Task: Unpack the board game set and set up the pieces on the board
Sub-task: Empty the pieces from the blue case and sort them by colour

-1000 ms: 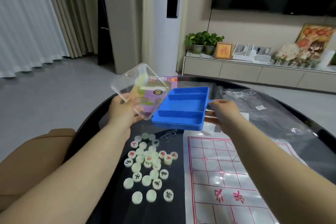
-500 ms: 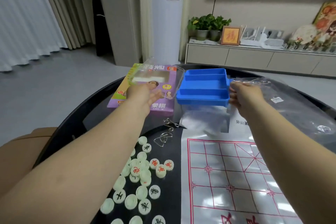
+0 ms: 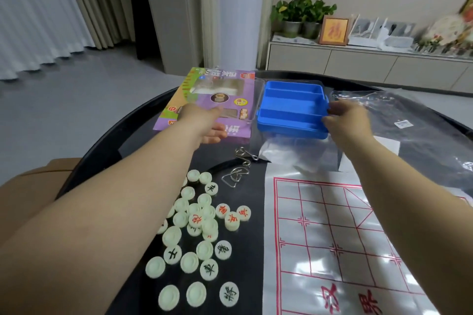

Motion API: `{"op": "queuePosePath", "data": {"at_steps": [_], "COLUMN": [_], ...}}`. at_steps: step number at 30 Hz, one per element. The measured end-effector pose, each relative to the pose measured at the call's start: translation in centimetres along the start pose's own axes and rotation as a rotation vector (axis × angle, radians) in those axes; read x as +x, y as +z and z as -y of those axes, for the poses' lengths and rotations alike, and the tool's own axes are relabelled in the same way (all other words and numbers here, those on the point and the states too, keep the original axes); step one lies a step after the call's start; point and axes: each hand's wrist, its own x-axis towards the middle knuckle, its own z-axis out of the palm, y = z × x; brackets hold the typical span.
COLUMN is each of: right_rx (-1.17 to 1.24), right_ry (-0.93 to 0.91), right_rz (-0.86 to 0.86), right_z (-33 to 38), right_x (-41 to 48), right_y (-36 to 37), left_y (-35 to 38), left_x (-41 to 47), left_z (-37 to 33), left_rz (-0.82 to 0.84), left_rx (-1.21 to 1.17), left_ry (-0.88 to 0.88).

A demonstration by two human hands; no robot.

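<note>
My left hand grips the near corner of a clear plastic lid, which lies on the purple game box at the table's far side. My right hand holds the right edge of the empty blue compartment tray, which sits just right of the box. The white board sheet with red grid lines is spread flat at the near right. Several pale green round pieces, some with red or black characters, lie in a loose pile left of the sheet, partly hidden under my left forearm.
Two metal wire puzzles lie between the pile and the tray. A crumpled clear bag sits under the tray's near side, and a large plastic-wrapped dark item covers the far right. The black round table's rim curves at left.
Both hands moved away from me and down. The clear lid went from held in the air to lying on the purple box, and the blue tray came down beside it.
</note>
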Motion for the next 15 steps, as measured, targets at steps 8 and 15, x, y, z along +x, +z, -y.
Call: {"op": "queuePosePath", "data": {"at_steps": [8,15], "right_rx": [-0.335,-0.304], "right_ry": [-0.079,-0.109], "right_rz": [-0.049,-0.089], "right_z": [-0.5,-0.3], "right_x": [0.3,-1.3], "right_y": [0.4,-1.1], "left_y": [-1.1,-2.4], "left_x": [-0.3,-2.4], "left_z": [0.1,0.6], "left_rz": [0.016,-0.024], "left_rx": [0.184,0.251], "left_ry": [-0.008,0.145]}}
